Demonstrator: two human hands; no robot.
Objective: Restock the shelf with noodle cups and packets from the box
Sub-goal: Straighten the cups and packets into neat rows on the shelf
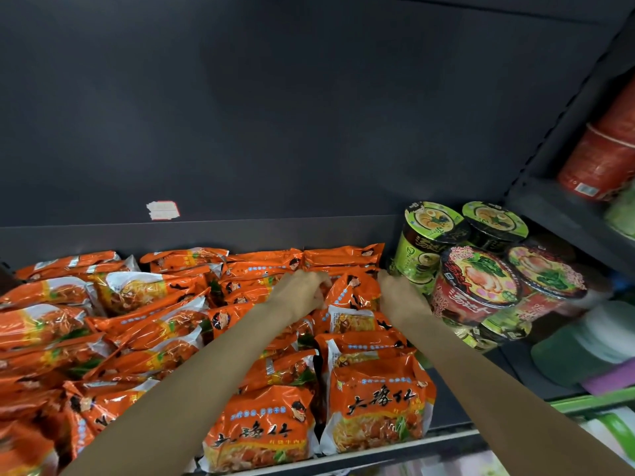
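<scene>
Orange noodle packets [261, 431] fill the dark shelf [446, 407] in several rows. Both my arms reach deep into the shelf. My left hand [302, 290] and my right hand [398, 293] hold the two sides of one upright orange packet [354, 290] near the back. Fingers of both hands curl around its edges. Green-lidded noodle cups [431, 228] and red noodle cups [477, 280] stand stacked at the right end of the shelf, just beside my right hand. The box is out of sight.
The shelf's black back wall [275, 115] carries a small white and red label [163, 210]. A side shelf [563, 214] at right holds large red bowls [598, 166]. Green and white goods [584, 348] lie at the lower right.
</scene>
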